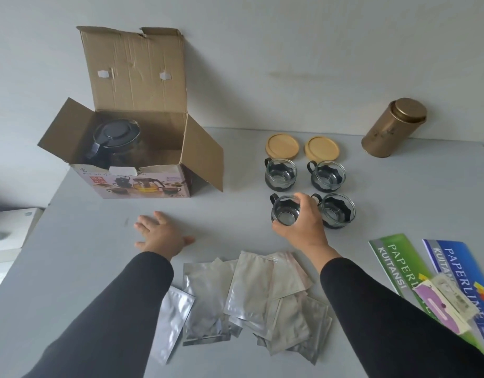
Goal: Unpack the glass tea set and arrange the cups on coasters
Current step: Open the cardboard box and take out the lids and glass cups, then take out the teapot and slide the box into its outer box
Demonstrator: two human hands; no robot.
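Note:
Several glass cups with black holders stand in a square right of centre. My right hand (303, 222) grips the near-left cup (286, 211) from above by its rim. The near-right cup (337, 211) stands beside it, with two more cups (281, 174) (327, 175) behind. Two round wooden coasters (282, 146) (322, 148) lie bare behind the cups. The open cardboard box (142, 184) at the left holds a glass teapot with a black lid (115, 137). My left hand (160, 236) rests flat on the table (235, 222), fingers spread.
A gold tin canister (393, 126) stands at the back right by the wall. Several silver foil pouches (249, 298) lie in a loose pile at the near centre. Green and blue receipt books (437, 271) lie at the near right. A white object (11, 233) sits beyond the table's left edge.

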